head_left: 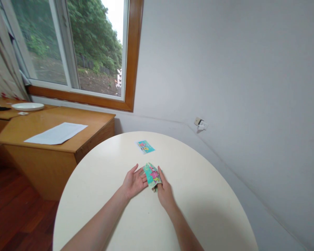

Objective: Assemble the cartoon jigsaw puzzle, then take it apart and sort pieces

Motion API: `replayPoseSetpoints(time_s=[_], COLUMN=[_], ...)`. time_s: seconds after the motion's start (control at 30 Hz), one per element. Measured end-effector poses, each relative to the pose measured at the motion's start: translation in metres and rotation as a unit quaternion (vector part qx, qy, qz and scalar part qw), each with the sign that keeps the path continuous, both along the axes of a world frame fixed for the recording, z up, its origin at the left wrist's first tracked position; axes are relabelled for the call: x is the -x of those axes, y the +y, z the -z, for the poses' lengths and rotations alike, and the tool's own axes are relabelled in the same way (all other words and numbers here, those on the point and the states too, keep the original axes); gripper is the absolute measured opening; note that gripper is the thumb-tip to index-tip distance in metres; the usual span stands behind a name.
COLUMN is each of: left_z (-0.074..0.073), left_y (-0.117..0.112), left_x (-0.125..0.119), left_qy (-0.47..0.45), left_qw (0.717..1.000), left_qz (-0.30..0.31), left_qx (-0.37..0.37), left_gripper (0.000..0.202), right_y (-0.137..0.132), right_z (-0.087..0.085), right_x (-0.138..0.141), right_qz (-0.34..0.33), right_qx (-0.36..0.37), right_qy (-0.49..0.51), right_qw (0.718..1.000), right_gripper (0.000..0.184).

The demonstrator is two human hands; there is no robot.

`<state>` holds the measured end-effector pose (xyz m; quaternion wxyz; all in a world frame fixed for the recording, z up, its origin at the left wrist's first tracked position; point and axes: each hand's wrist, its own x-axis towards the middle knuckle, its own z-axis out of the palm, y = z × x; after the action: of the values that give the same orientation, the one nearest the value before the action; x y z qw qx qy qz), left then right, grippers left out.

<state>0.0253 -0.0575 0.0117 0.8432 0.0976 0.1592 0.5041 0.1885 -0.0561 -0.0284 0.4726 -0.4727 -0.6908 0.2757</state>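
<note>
On the round cream table [199,216] my two hands meet near the middle. My right hand [164,190] grips a small stack of colourful cartoon cards [152,175], thumb along their right edge. My left hand [134,181] lies palm up with fingers stretched out, its fingertips touching the left edge of the stack. A single card [145,146] with a teal cartoon picture lies flat on the table farther away, apart from both hands.
A wooden cabinet [52,153] stands left of the table with a white sheet of paper [57,133] on it. A white plate [27,106] and a dark object sit farther left under the window [75,48]. A wall socket [200,123] is at the right.
</note>
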Motion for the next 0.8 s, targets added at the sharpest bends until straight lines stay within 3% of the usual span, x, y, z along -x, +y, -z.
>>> replayPoseSetpoints(time_s=[0.17, 0.3, 0.5, 0.8], left_z=[-0.0055, -0.0078, -0.0067, -0.0016], left_y=[-0.0013, -0.002, -0.0021, -0.0008], left_x=[-0.0002, -0.0007, -0.0015, -0.0029], left_qy=[0.019, 0.032, 0.016, 0.026], left_qw=[0.999, 0.998, 0.999, 0.999], left_qz=[-0.007, 0.001, 0.03, 0.029], left_qx=[0.032, 0.052, 0.03, -0.009], left_gripper=[0.028, 0.032, 0.036, 0.02], right_y=[0.0023, 0.0053, 0.0066, 0.0075], right_z=[0.0006, 0.0052, 0.0065, 0.0072], right_x=[-0.001, -0.0007, -0.0002, -0.0015], right_qz=[-0.001, 0.017, 0.024, 0.027], right_qx=[0.043, 0.01, 0.011, 0.015], right_qy=[0.022, 0.054, 0.043, 0.021], right_qw=[0.999, 0.998, 0.999, 0.999], right_gripper=[0.062, 0.053, 0.048, 0.047])
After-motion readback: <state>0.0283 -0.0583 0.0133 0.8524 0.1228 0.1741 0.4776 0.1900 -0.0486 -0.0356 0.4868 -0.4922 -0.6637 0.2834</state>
